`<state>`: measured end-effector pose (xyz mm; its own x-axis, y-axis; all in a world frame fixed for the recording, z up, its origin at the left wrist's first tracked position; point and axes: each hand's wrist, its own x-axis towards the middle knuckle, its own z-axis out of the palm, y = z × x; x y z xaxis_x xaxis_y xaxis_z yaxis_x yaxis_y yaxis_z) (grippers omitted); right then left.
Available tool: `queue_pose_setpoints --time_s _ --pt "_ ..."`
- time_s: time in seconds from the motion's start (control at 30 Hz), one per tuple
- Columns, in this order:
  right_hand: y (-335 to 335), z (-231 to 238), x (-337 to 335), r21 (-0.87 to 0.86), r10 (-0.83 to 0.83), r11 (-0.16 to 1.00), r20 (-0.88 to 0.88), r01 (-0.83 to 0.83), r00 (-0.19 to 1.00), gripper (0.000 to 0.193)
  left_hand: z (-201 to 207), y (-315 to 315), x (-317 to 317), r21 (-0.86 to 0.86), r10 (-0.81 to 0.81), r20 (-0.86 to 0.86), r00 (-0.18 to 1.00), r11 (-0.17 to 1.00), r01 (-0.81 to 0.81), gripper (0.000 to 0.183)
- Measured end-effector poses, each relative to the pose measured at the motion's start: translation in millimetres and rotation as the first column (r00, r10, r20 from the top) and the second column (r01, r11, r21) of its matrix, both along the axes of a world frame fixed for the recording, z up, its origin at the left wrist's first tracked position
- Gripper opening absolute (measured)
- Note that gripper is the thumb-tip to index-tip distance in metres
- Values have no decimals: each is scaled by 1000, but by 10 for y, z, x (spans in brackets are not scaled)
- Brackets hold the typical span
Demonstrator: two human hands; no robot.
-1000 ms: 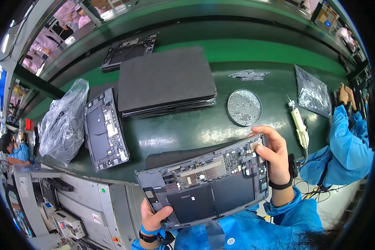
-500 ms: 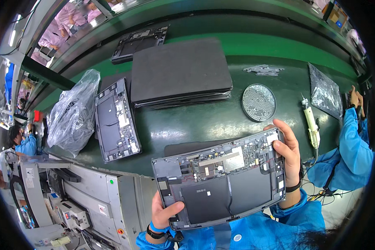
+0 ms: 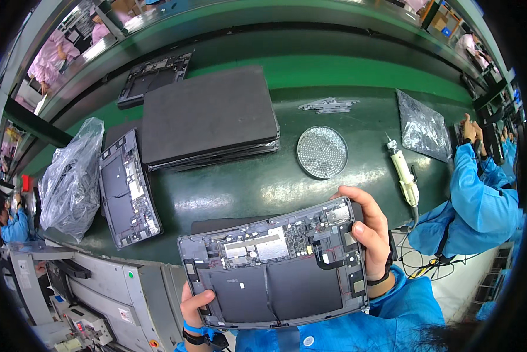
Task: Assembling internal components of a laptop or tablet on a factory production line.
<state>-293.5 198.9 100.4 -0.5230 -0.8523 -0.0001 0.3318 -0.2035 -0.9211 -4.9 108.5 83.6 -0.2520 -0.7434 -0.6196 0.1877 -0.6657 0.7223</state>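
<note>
We've got the open device (image 3: pixel 304 287) up by the near edge of the bench (image 3: pixel 257 179), left hand (image 3: pixel 193 306) pinching its lower-left side, right hand (image 3: pixel 372 236) its upper-right corner. Same grips as a second ago, just tilted differently; probably only handling so far.

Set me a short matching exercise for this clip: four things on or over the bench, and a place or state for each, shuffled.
Things
1. opened device
2. round dish
3. pale screwdriver
4. clear plastic bag

Places or states
A. crumpled, at the bench's left
B. tip pointing away from the person
C. between the left hand and right hand
D. right of the black-topped stack, below the grey strips

Pairs: 1-C, 2-D, 3-B, 4-A
</note>
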Motion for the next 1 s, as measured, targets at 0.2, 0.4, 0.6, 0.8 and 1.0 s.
queue_pose_setpoints --time_s 0.2,0.4,0.6,0.8,1.0 --pt "15 47 18 39 -8 999 -4 8 1000 59 -46 -13 114 39 4 98 995 999 -8 52" --pt "-19 78 39 26 0 1000 34 -1 999 59 33 -33 70 44 24 1 1000 999 -24 55" --pt "8 125 75 23 -3 1000 35 2 999 59 112 -22 38 17 68 -38 997 998 -67 59" --pt "-2 90 94 0 8 1000 19 -8 1000 59 44 17 160 4 35 -66 997 999 -34 58" --pt "12 5 91 -9 -18 1000 -7 18 1000 60 128 99 235 -61 32 -48 998 998 -34 56"
